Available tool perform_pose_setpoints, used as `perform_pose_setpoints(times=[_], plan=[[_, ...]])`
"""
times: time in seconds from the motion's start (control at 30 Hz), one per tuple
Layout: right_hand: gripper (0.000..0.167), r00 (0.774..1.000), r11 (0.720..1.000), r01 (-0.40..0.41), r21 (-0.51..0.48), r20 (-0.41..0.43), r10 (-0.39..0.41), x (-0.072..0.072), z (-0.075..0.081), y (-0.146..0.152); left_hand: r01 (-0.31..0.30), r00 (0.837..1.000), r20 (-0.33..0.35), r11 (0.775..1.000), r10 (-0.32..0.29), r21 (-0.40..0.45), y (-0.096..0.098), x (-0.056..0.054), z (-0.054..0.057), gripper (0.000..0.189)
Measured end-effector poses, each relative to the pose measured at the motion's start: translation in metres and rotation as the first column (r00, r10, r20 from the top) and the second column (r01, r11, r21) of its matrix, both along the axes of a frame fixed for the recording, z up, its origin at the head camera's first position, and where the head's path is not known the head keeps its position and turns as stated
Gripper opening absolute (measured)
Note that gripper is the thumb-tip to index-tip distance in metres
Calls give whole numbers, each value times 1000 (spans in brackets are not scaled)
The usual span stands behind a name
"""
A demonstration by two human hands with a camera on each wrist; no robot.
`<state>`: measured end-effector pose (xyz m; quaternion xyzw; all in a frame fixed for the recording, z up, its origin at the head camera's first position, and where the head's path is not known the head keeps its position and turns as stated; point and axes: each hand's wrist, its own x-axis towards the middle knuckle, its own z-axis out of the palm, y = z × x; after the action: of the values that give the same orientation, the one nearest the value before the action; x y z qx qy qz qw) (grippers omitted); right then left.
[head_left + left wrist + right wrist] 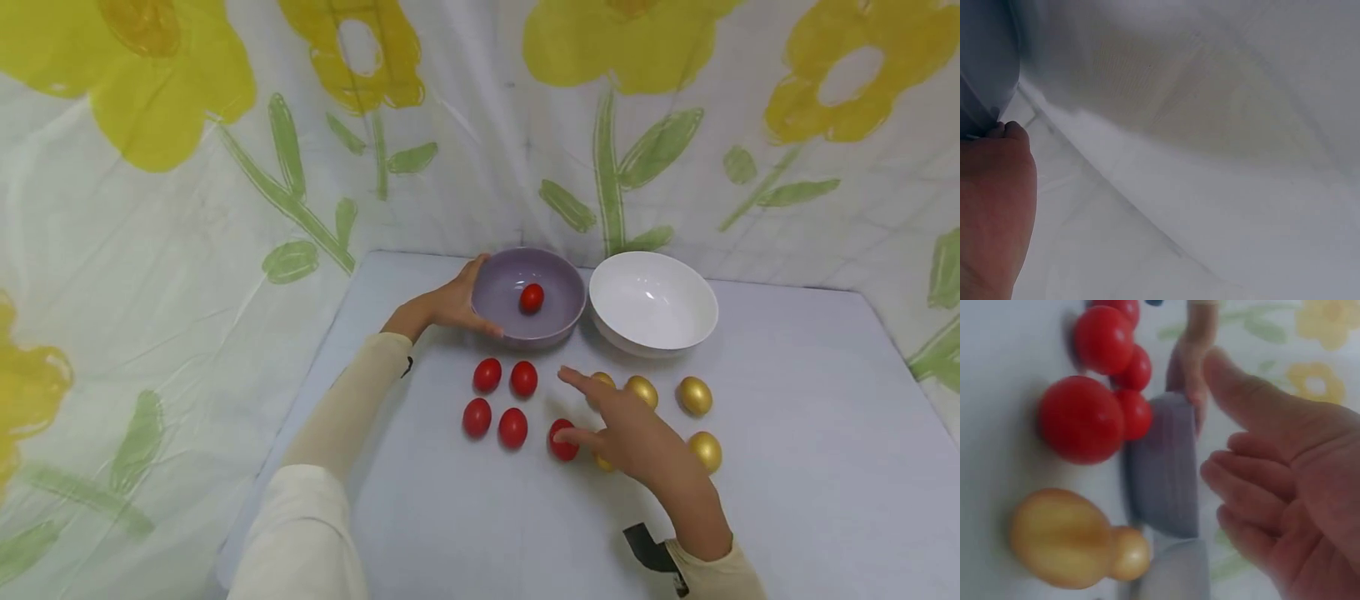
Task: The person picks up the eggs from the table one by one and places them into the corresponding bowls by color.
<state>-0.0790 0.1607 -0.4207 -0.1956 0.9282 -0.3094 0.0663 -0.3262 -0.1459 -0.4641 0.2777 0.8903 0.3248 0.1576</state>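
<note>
Purple bowl [558,304] and white bowl [648,321] stood side by side near the far edge of the tabletop [795,433], the purple bowl closer to the far-left corner; whether their rims touched could not be told. Your left hand [452,302] was clamped on the purple bowl's left side, thumb along the near part of the wall and fingers round the far part. Inside that bowl lay 1 red egg [532,298].

On the tabletop, between the purple bowl and the near side, 4 more red eggs [487,376] sat in 2 rows of 2. Your right hand [633,433] hung above the tabletop with thumb and fingers apart, pointing toward the left edge and holding nothing. Beneath your thumb, as the head view showed it, lay 1 further red egg [562,452], to the right of the 4; the right wrist view showed your hand clear of it.

At least 5 gold eggs [695,396] lay under and beside your right hand, some partly hidden by it, with 2 of them out toward the right edge. Beyond the far edge hung a white cloth [480,167] with yellow flowers.
</note>
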Motion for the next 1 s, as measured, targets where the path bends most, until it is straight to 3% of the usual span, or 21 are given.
perform_pose_setpoints(times=[0.33, 0.63, 0.83, 1.0], plan=[[70, 996, 979, 49, 197, 65, -62, 19, -22, -11, 4, 1000, 11, 1000, -4, -6, -3, 2, 2, 155], [61, 999, 977, 45, 206, 4, -46, 21, -35, -17, 7, 1000, 10, 1000, -7, -18, -1, 3, 2, 156], [58, 999, 996, 21, 87, -49, -17, 14, -20, -18, 1, 1000, 12, 1000, -1, -4, -3, 3, 4, 156], [63, 989, 996, 6, -92, -147, -19, 6, 12, -17, 9, 1000, 15, 1000, -10, 10, -1, 3, 1, 154]])
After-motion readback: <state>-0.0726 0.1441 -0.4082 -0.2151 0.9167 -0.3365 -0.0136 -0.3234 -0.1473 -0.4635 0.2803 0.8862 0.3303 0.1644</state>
